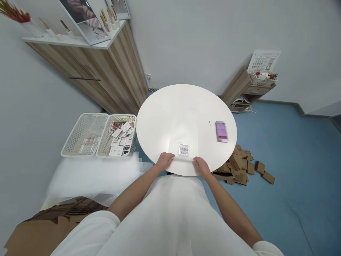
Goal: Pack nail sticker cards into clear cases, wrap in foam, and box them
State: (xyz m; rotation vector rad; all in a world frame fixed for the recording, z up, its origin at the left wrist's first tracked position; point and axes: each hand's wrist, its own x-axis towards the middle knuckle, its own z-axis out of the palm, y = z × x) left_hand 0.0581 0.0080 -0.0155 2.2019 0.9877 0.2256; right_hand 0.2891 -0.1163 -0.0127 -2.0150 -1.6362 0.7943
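Far left, two white plastic lattice baskets sit side by side on a low white-covered stand. The left basket (81,134) holds a few clear packets, few by the look of it. The right basket (118,137) is heaped with small printed cards and packets, so most of the stock seems unsorted.

Left hand (165,160) rests palm down at the near rim of the round white surface (183,110). Its fingers are loosely curled and grip nothing, just beside a small clear plastic case with pinkish contents (183,150). The case lies flat near the front edge, between the two hands, untouched.

Right hand (201,166) also lies on the rim, fingers relaxed, empty.

Judgement: the piece is set out for handling, with work on it barely begun.

Further right, a purple rectangular item (221,131) lies on the surface, blurred. A pile of brown cardboard pieces (241,165) lies on the blue floor.

No writing is legible: card print and the wall chart at right are too small.
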